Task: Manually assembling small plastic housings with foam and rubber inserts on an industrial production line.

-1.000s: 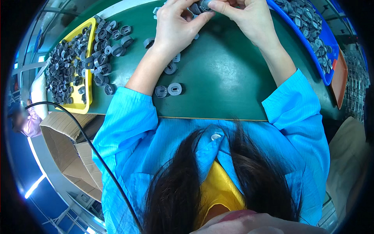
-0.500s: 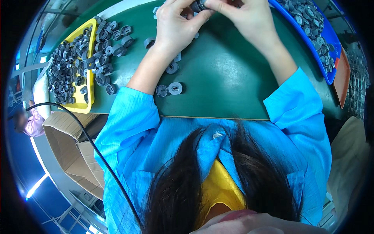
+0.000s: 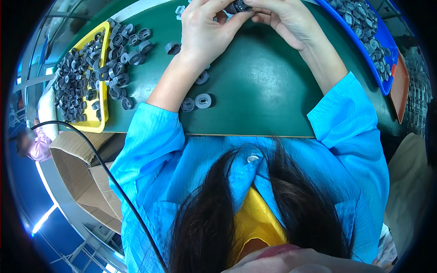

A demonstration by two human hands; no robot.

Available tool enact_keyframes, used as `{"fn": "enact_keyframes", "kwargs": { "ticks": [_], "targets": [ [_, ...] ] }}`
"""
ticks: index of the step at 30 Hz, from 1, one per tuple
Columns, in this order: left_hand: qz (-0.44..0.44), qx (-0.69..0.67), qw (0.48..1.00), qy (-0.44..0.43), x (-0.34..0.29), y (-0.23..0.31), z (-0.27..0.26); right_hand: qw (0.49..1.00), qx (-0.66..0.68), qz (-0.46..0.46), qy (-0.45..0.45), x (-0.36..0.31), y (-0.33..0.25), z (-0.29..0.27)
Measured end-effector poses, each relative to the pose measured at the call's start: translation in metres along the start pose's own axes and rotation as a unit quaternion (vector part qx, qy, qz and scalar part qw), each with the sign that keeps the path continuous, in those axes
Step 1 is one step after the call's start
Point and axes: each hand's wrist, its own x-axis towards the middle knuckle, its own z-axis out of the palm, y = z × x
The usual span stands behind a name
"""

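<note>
At the far edge of the green table [image 3: 268, 95], my left hand [image 3: 205, 34] and my right hand [image 3: 284, 20] meet around a small dark grey round plastic part [image 3: 236, 7]. My left fingers and thumb are closed on it from the left. From the right, my right thumb and index finger pinch it, while the other right fingers curl loosely below. The picture's top edge cuts off some of the fingertips. Beside my left forearm lie a pair of grey round parts, one of them a slotted disc [image 3: 203, 101]. Another grey part [image 3: 173, 48] lies left of my left wrist.
A yellow tray [image 3: 104, 109] heaped with dark grey parts stands at the left, with several loose ones beside it. A blue tray [image 3: 384, 86] of similar parts is at the far right, next to an orange-brown tray [image 3: 400, 91]. An open cardboard box [image 3: 86, 177] sits below left.
My right hand has turned a little, and its lower fingers have come into view below the grip. The dark part shows slightly more between my hands. The whole view has shifted slightly.
</note>
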Motion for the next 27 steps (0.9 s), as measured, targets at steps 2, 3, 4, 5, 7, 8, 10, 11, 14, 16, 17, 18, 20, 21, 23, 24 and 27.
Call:
{"fn": "enact_keyframes", "kwargs": {
  "ticks": [2,3,4,5,7,8,10,11,14,16,17,18,20,21,23,24,27],
  "targets": [
    [0.019,-0.002,1.000,0.007,0.003,0.004,-0.001,1.000,-0.011,-0.018,0.003,0.001,0.000,-0.003],
    [0.006,0.037,0.999,-0.028,0.003,0.009,-0.005,1.000,-0.012,-0.016,0.003,0.002,0.002,-0.004],
    [-0.005,0.077,0.995,-0.062,0.005,0.014,-0.008,0.997,-0.065,-0.042,0.019,0.003,0.005,-0.006],
    [-0.004,0.077,0.995,-0.060,0.005,0.010,-0.007,0.990,-0.118,-0.068,0.034,0.004,0.007,-0.008],
    [0.029,0.011,0.999,-0.032,0.003,-0.002,-0.003,0.992,-0.107,-0.055,0.027,0.005,0.009,-0.012],
    [0.032,0.012,0.999,-0.029,0.003,-0.005,-0.004,0.994,-0.095,-0.042,0.020,0.006,0.008,-0.014],
    [0.042,0.007,0.996,-0.084,0.003,-0.009,-0.011,0.995,-0.097,0.007,-0.009,0.000,-0.009,-0.019],
    [0.027,-0.008,0.993,-0.119,0.004,-0.009,-0.015,0.993,-0.095,0.061,-0.036,-0.001,-0.017,-0.021],
    [0.013,-0.002,0.986,-0.167,0.008,0.004,-0.023,0.987,-0.121,0.071,-0.075,-0.006,-0.031,-0.023],
    [0.011,-0.013,0.985,-0.174,0.008,0.003,-0.024,0.984,-0.149,0.067,-0.076,-0.005,-0.031,-0.019],
    [0.014,-0.017,0.984,-0.176,0.007,-0.001,-0.024,0.979,-0.185,0.046,-0.067,-0.006,-0.030,-0.016],
    [0.016,-0.020,0.984,-0.179,0.005,-0.003,-0.023,0.973,-0.220,0.026,-0.058,-0.006,-0.028,-0.013],
    [-0.009,-0.008,0.983,-0.183,0.006,0.005,-0.024,0.968,-0.248,0.004,-0.040,-0.008,-0.023,-0.007],
    [0.023,0.009,0.987,-0.159,0.005,-0.003,-0.022,0.956,-0.288,-0.046,-0.016,-0.009,-0.019,-0.002],
    [0.050,0.019,0.991,-0.123,0.009,-0.004,-0.019,0.961,-0.261,-0.091,-0.001,-0.005,-0.015,-0.005],
    [0.053,0.018,0.991,-0.123,0.008,-0.001,-0.019,0.961,-0.262,-0.093,0.001,-0.004,-0.011,-0.007],
    [-0.152,-0.086,0.975,-0.139,0.013,0.018,-0.022,0.999,-0.013,-0.028,-0.030,-0.001,-0.007,-0.008]
  ]
}}
